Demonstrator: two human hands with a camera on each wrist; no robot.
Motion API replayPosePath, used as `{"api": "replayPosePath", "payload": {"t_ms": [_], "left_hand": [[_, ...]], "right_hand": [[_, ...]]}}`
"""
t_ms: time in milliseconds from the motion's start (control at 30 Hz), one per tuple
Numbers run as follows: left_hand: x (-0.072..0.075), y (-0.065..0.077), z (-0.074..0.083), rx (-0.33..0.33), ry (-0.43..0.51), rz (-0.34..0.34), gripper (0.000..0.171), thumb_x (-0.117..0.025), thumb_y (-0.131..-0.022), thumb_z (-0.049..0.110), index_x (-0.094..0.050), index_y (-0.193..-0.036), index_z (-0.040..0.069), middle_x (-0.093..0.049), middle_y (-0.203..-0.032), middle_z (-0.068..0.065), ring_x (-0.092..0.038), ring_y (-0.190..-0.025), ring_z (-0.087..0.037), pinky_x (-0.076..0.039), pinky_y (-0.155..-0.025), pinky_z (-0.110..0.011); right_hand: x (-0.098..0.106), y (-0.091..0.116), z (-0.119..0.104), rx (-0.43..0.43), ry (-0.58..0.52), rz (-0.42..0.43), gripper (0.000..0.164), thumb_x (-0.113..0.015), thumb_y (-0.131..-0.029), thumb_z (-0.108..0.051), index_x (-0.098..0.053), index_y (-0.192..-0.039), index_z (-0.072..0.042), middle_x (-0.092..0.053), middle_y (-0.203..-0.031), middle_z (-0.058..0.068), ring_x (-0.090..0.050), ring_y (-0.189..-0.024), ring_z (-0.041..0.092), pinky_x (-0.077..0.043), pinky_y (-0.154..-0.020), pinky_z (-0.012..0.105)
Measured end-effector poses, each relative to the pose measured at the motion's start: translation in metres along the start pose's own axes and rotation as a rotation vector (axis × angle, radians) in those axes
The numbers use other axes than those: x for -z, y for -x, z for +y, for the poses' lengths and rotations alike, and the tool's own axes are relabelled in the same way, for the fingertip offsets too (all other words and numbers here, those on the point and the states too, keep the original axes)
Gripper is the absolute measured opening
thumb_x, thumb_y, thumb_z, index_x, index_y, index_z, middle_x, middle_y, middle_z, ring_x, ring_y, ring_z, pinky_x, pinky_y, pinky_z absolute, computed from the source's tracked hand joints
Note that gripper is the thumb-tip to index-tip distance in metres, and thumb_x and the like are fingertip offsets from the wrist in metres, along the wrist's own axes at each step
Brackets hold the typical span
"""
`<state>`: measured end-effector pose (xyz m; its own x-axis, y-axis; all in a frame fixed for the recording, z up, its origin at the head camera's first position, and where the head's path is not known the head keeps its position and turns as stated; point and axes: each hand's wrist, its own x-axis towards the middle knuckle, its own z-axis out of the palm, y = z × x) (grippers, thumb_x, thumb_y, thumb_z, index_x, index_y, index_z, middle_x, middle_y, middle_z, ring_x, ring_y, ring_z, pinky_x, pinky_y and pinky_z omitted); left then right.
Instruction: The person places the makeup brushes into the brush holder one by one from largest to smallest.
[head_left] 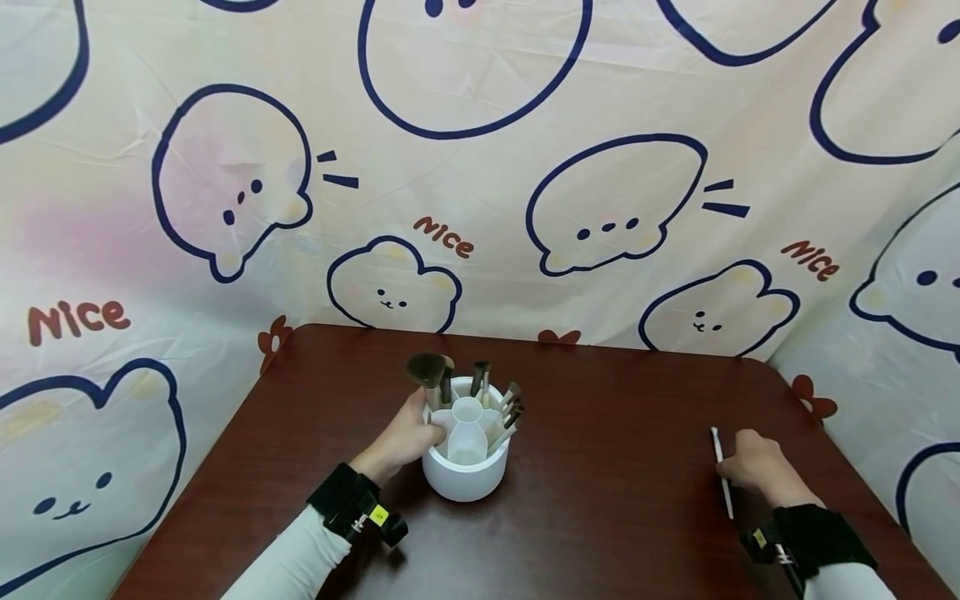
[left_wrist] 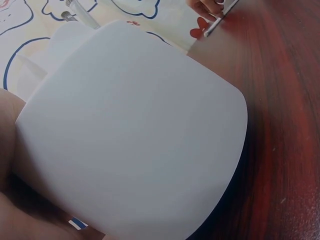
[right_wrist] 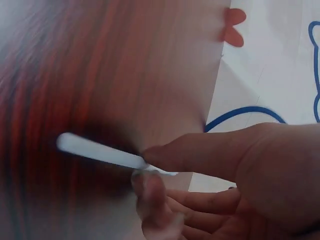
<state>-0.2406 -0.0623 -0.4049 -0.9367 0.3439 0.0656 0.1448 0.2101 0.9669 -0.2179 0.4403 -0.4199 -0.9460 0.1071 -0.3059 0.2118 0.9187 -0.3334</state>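
Observation:
A round white makeup brush holder with inner compartments is near the middle of the table. My left hand grips its left side, thumb over the rim. Several makeup brushes stand in it, among them a large fluffy brush at the back left and smaller ones leaning right. In the left wrist view the holder's smooth wall covers most of the picture. Far to the right, my right hand pinches a slim white makeup brush between thumb and fingers, just over the table. Its bristle end is not clear.
The dark reddish-brown wooden table reaches back to a cartoon-printed cloth, which also hangs at both sides. The table's right edge runs close beside my right hand.

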Motion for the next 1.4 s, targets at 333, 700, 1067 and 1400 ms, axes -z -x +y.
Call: {"api": "replayPosePath", "payload": {"t_ms": [333, 700, 1067, 1400], "left_hand": [[0.000, -0.001, -0.001, -0.021, 0.025, -0.006, 0.077, -0.049, -0.062, -0.012, -0.034, -0.137, -0.001, -0.048, -0.126, -0.016, -0.044, -0.104, -0.023, -0.035, -0.082, -0.038], [-0.014, -0.012, -0.017, -0.056, 0.033, -0.088, 0.079, -0.050, -0.062, -0.013, -0.035, -0.138, 0.004, -0.049, -0.123, -0.013, -0.044, -0.102, -0.023, -0.036, -0.081, -0.037], [-0.023, -0.001, 0.002, -0.110, 0.043, -0.263, 0.081, -0.049, -0.063, -0.016, -0.033, -0.139, 0.006, -0.049, -0.125, -0.010, -0.044, -0.104, -0.019, -0.036, -0.082, -0.035], [-0.022, 0.000, 0.004, -0.073, 0.027, -0.253, 0.075, -0.051, -0.064, -0.014, -0.036, -0.136, 0.002, -0.051, -0.121, -0.010, -0.044, -0.104, -0.018, -0.036, -0.083, -0.034]], "right_hand": [[-0.004, -0.001, -0.053, 0.205, -0.146, 0.087, 0.021, -0.060, -0.084, -0.004, -0.055, -0.102, 0.006, -0.061, -0.076, 0.009, -0.058, -0.064, 0.020, -0.049, -0.054, 0.035], [0.027, 0.016, -0.180, 0.651, -0.388, 0.287, 0.016, -0.058, -0.092, -0.024, -0.063, -0.098, -0.010, -0.067, -0.082, 0.005, -0.058, -0.063, 0.018, -0.050, -0.057, 0.031], [0.033, 0.017, -0.244, 0.835, -0.671, 0.113, 0.015, -0.058, -0.092, -0.013, -0.063, -0.105, -0.008, -0.066, -0.093, 0.017, -0.057, -0.076, 0.030, -0.051, -0.065, 0.031], [0.003, -0.016, -0.251, 0.969, -0.577, -0.186, 0.016, -0.055, -0.093, -0.010, -0.066, -0.105, -0.012, -0.061, -0.084, 0.016, -0.051, -0.071, 0.031, -0.045, -0.060, 0.034]]}}
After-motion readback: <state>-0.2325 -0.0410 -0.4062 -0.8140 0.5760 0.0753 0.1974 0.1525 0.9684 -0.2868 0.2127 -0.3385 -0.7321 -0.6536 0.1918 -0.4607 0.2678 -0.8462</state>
